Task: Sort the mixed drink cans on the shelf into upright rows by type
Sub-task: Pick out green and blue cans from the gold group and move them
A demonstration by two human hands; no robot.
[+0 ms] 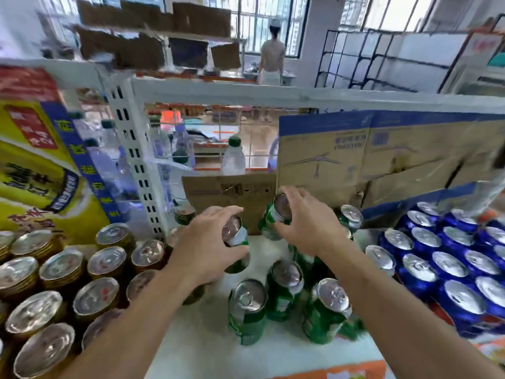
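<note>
**Green on white: two held, three standing**

Left hand (207,242) wraps a green can (237,242) over the white shelf (191,337), mid-frame. Right hand (308,222) clutches a second green can (274,217) by its top (tilted), at 1 o'clock from the first. Three upright green cans (284,294) stand at 6 o'clock of the hands. Gold cans (62,269) fill the shelf at 9 o'clock, packed blue cans (451,269) sit at 3 o'clock, cardboard (355,160) backs it at 12 o'clock.

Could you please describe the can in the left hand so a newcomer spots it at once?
On the shelf, green cans stand between gold cans left and blue cans right. It is the green can the left hand grips, left of the can in the right hand.
</note>
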